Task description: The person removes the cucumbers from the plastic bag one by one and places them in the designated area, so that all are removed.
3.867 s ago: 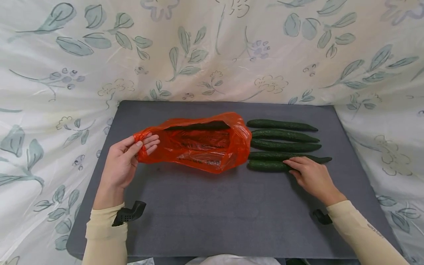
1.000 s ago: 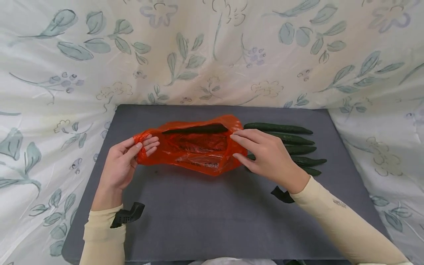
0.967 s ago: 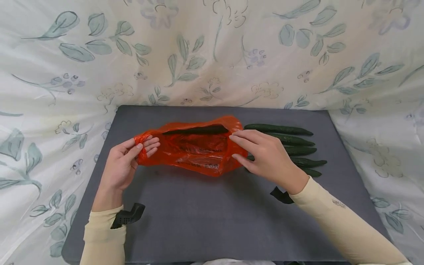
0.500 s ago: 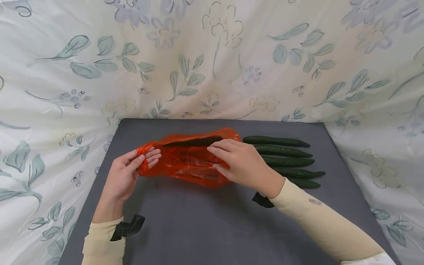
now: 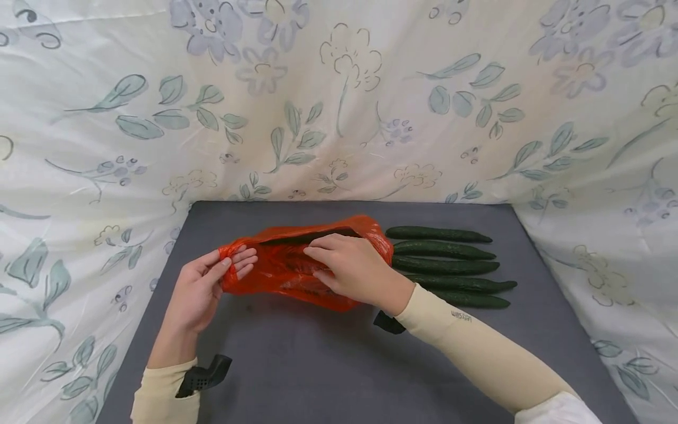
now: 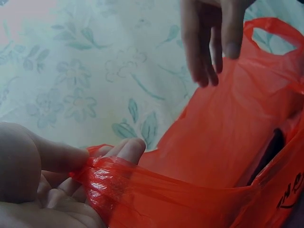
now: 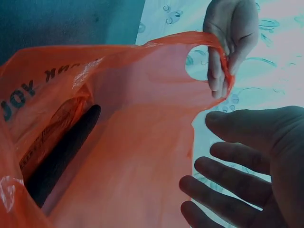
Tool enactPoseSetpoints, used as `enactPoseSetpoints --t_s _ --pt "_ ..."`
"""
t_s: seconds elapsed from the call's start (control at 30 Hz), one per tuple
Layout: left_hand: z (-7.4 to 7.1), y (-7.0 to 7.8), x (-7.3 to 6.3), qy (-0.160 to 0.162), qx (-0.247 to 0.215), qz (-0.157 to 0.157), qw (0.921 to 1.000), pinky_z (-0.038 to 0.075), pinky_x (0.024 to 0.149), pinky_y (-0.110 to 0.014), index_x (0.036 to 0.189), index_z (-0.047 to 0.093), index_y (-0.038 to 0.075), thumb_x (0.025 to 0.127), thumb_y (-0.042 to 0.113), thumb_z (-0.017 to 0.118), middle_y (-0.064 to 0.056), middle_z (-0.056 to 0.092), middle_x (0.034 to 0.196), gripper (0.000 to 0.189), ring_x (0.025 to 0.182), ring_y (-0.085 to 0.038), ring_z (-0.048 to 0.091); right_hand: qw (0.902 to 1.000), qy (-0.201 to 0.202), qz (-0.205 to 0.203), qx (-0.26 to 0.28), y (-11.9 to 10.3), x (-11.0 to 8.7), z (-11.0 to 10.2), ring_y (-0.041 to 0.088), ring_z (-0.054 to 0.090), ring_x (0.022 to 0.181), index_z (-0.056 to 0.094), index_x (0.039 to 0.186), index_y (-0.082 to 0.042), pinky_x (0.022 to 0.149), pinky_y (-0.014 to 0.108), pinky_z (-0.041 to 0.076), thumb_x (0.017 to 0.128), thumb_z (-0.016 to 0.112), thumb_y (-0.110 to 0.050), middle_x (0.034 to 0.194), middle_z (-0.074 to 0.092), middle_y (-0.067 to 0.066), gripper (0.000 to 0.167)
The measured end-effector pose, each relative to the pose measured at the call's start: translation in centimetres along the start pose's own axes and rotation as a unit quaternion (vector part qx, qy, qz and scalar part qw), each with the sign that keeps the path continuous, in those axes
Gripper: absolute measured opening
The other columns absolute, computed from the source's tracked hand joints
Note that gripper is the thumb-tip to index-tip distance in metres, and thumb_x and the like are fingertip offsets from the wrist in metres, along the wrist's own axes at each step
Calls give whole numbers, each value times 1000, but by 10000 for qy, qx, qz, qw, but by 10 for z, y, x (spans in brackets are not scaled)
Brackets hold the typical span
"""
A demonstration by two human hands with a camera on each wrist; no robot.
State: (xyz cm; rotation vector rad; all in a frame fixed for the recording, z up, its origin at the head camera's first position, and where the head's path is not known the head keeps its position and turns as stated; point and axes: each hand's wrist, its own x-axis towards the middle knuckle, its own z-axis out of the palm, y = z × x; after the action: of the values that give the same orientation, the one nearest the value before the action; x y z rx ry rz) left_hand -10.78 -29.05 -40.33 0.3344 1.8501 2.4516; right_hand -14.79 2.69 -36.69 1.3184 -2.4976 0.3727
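My left hand (image 5: pixel 197 288) holds the handle of a red plastic bag (image 5: pixel 265 277), with the thumb over the gathered film and the other fingers through the loop. Over the bag's mouth hovers my right hand (image 5: pixel 352 268); in the right wrist view its fingers (image 7: pixel 232 197) are spread and hold nothing. A dark green cucumber (image 7: pixel 66 156) lies inside the bag, along its far side. Black lettering shows on the bag's wall. To the right, several cucumbers (image 5: pixel 450 266) lie side by side on the table, partly hidden by the bag and my right forearm.
The dark grey table (image 5: pixel 296 365) carries the bag and the row of cucumbers. A cloth (image 5: pixel 339 106) printed with leaves and flowers hangs behind it and along both sides. Black wrist mounts (image 5: pixel 203 377) sit at the sleeves.
My right hand has left the cucumbers at the right, come to the bag's right rim, and then moved left over its mouth. The left hand keeps its hold. The head view has tilted upward.
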Motion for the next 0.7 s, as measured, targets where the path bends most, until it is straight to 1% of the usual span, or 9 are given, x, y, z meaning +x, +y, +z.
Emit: enactPoseSetpoints --t_s 0.1,0.2,0.37,0.53,0.7 --pt "1 0 0 20 0 17 10000 56 103 -38 152 36 -26 115 4 50 -17 73 133 49 120 -25 74 9997 -247 51 -70 -1 7 5 21 70 118 77 132 -11 90 36 64 97 83 -18 130 73 4 36" --pt "1 1 1 4 -23 32 10000 56 102 -38 152 35 -27 115 4 50 -17 73 133 49 119 -25 74 9986 -461 55 -260 -2 14 10 22 70 118 76 134 -10 94 35 63 99 81 -20 131 73 5 36" --pt "1 0 2 -11 -59 49 10000 55 103 -39 152 36 -26 115 4 50 -17 73 133 49 120 -26 74 9974 -615 121 -359 -2 22 20 23 69 119 76 135 -10 97 35 63 100 81 -24 132 73 6 38" --pt "2 0 3 -2 -51 20 10000 55 103 -40 151 38 -26 115 4 50 -19 73 133 48 120 -28 74 9969 -576 250 -469 1 28 27 24 71 114 77 132 -10 93 35 64 100 80 -23 127 74 6 35" --pt "3 -2 2 39 -39 26 10000 55 103 -41 151 39 -26 115 3 50 -19 73 132 47 120 -28 74 9948 -704 442 -592 2 37 32 23 70 101 76 127 -11 81 34 65 101 78 -24 119 73 4 29"
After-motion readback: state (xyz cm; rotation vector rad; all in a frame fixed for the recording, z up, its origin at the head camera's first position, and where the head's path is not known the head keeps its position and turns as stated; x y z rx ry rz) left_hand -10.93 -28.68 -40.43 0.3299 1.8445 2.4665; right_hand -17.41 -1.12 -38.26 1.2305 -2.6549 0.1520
